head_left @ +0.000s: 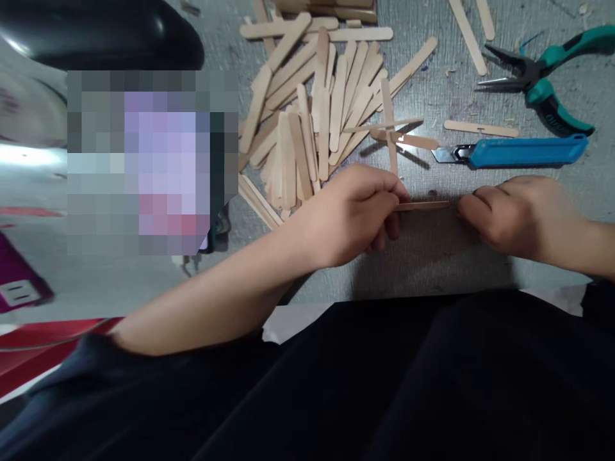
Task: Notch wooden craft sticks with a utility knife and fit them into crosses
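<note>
My left hand (368, 208) pinches a wooden craft stick (425, 205), turned edge-on, by its left part. The stick points right, towards my right hand (512, 208), whose fingers are curled shut just past its end; what they hold, if anything, is hidden. Above the hands, several crossed craft sticks (388, 109) stand partly on edge. A blue utility knife (528, 152) lies above my right hand, blade bared and pointing left. A notched craft stick (480, 129) rests just beyond the knife.
Loose craft sticks (323, 102) spread in a pile beyond my left hand. Green-handled pliers (533, 77) lie open at the upper right. A shiny black object (106, 32) fills the upper left, above a blurred-out patch. A purple object (19, 275) sits at the left edge.
</note>
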`<action>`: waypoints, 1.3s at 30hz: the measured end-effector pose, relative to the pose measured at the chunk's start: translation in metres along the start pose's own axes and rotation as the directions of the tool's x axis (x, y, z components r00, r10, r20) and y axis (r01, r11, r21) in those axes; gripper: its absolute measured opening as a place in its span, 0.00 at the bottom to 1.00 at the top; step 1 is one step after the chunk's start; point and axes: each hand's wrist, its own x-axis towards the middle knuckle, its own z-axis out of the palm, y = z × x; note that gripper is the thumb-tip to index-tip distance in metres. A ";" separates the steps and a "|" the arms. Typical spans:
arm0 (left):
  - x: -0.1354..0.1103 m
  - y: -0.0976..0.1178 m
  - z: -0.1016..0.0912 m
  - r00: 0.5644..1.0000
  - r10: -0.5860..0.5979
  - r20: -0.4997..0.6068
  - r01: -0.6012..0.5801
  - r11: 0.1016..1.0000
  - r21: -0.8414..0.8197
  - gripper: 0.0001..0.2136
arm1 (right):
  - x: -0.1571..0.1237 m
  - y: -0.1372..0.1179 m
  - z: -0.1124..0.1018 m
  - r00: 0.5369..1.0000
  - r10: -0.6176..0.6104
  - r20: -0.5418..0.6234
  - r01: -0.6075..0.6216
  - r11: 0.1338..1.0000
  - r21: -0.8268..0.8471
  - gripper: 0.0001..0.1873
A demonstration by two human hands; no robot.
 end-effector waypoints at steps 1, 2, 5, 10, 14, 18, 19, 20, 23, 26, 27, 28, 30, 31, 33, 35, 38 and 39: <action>0.001 0.000 -0.002 1.000 -0.013 0.021 0.014 1.000 -0.025 0.09 | 0.000 -0.001 -0.001 1.000 0.012 0.006 -0.012 1.000 0.009 0.18; 0.002 0.000 -0.004 0.999 -0.011 0.041 0.014 0.999 -0.050 0.09 | 0.001 -0.001 -0.001 0.999 0.026 0.019 -0.026 0.999 0.025 0.18; 0.004 0.001 -0.009 0.997 0.011 0.076 -0.002 0.993 -0.118 0.11 | 0.000 -0.003 0.001 0.997 0.061 0.042 -0.064 0.995 0.077 0.19; 0.006 0.005 -0.011 0.997 -0.002 0.081 0.012 0.993 -0.117 0.11 | -0.006 -0.004 0.014 0.996 0.076 -0.036 -0.075 0.997 0.022 0.18; 0.004 0.007 -0.008 0.997 0.007 0.081 -0.003 0.999 -0.046 0.10 | -0.010 -0.004 0.019 0.997 0.044 -0.065 -0.046 0.999 -0.018 0.22; 0.001 0.008 -0.004 0.998 0.035 0.048 -0.037 0.998 0.051 0.10 | -0.010 -0.005 0.016 0.996 0.022 -0.086 -0.027 0.998 -0.058 0.22; 0.000 0.008 -0.003 0.999 0.035 0.033 -0.037 0.997 0.068 0.10 | -0.010 -0.005 0.016 0.995 0.013 -0.098 -0.020 0.998 -0.067 0.22; 0.000 0.008 -0.002 0.999 0.032 0.021 -0.034 0.996 0.083 0.10 | -0.009 -0.005 0.015 0.994 0.009 -0.106 -0.017 0.997 -0.071 0.22; 0.000 0.009 0.000 1.000 0.023 0.015 -0.024 0.993 0.113 0.11 | -0.008 -0.004 0.013 0.998 0.014 -0.063 -0.017 0.999 -0.036 0.22; 0.000 0.009 0.000 1.000 0.021 0.019 -0.023 0.994 0.108 0.11 | -0.009 -0.005 0.013 0.999 0.030 -0.029 -0.030 1.000 -0.002 0.22; 0.000 0.010 0.000 1.000 0.017 0.020 -0.019 0.994 0.108 0.11 | -0.010 -0.005 0.013 0.999 0.034 -0.036 -0.034 0.999 -0.001 0.21; 0.000 0.010 -0.001 1.000 0.011 0.020 -0.013 0.994 0.112 0.11 | -0.010 -0.005 0.014 0.998 0.038 -0.046 -0.038 0.999 -0.004 0.20; -0.001 0.010 -0.001 1.000 -0.002 0.022 -0.001 0.992 0.129 0.11 | -0.012 -0.006 0.016 0.997 0.042 -0.068 -0.043 0.999 -0.013 0.17; -0.001 0.010 -0.001 1.000 -0.006 0.024 0.002 0.990 0.139 0.11 | -0.013 -0.006 0.017 0.996 0.039 -0.079 -0.040 0.999 -0.019 0.16; -0.001 0.010 -0.001 0.999 -0.010 0.032 0.005 0.989 0.150 0.11 | -0.013 -0.007 0.019 0.992 0.028 -0.123 -0.034 0.998 -0.052 0.15; -0.002 0.011 -0.002 0.999 -0.008 0.042 0.001 0.988 0.151 0.11 | -0.013 -0.007 0.022 0.980 -0.009 -0.200 -0.012 0.995 -0.101 0.14; -0.003 0.013 -0.002 0.998 -0.001 0.056 -0.007 0.988 0.153 0.14 | -0.012 -0.006 0.023 0.955 -0.068 -0.287 0.029 0.990 -0.140 0.15; -0.003 0.014 -0.002 0.998 -0.002 0.057 -0.007 0.987 0.159 0.15 | -0.012 -0.006 0.022 0.955 -0.074 -0.288 0.037 0.991 -0.132 0.16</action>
